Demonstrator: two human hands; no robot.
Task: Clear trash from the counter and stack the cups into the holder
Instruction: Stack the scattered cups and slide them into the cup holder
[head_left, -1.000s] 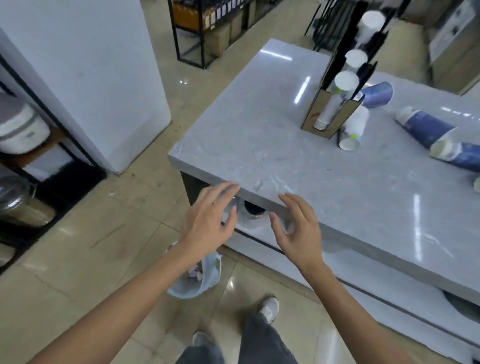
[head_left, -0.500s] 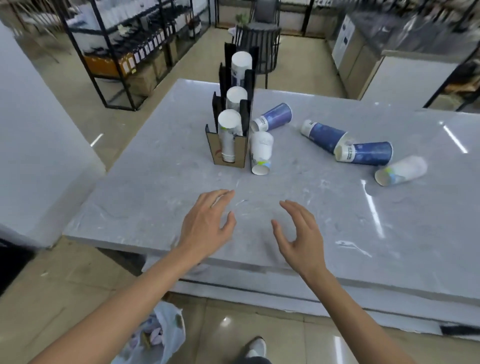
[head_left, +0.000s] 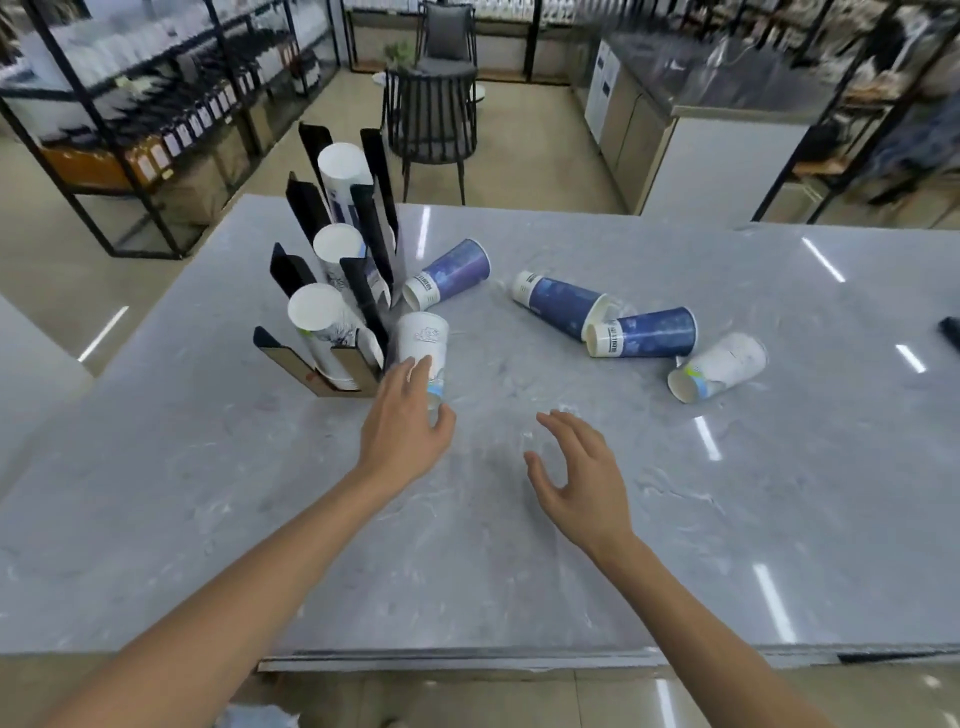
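A black and cardboard cup holder (head_left: 345, 375) stands on the grey marble counter (head_left: 467, 545) at the left, with three stacks of white cups in it. A white cup (head_left: 423, 338) lies on its side just right of the holder. My left hand (head_left: 405, 426) reaches over its near end, fingers spread on it and thumb at its right side. My right hand (head_left: 576, 478) hovers open above the counter, holding nothing. Three blue cups (head_left: 449, 275) (head_left: 561, 304) (head_left: 644, 332) and another white cup (head_left: 719, 366) lie tipped over farther back and right.
A dark object (head_left: 950, 332) pokes in at the counter's right edge. A black chair (head_left: 431, 114) stands behind the counter, shelving (head_left: 130, 130) fills the left, and a light bag (head_left: 254, 719) shows on the floor at the bottom.
The view rose from the counter's front edge and floor to the counter top. Both hands moved forward over it, and my left hand reached the white cup beside the holder.
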